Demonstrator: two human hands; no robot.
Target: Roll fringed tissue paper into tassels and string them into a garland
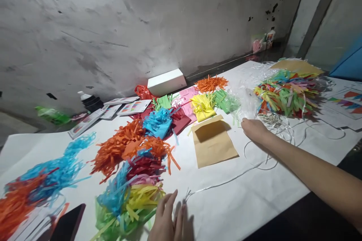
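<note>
My left hand (167, 217) lies at the bottom edge with its fingers stretched flat on the white paper (240, 196), beside a pile of yellow, green and blue fringed paper (128, 203). The loose end of a thin white ribbon (220, 183) lies just past its fingertips. My right hand (253, 128) reaches across from the right and rests on the paper next to a brown envelope (212, 141), by a tangle of the same ribbon. Its fingers are curled under and partly hidden; I cannot see anything in them.
Fringed paper tassels in orange (121, 147), blue (158, 122), yellow (202, 106) and green cover the middle. A mixed colourful heap (285, 92) sits at the far right. A white box (166, 81) stands by the grey wall. A dark phone (68, 226) lies at the bottom left.
</note>
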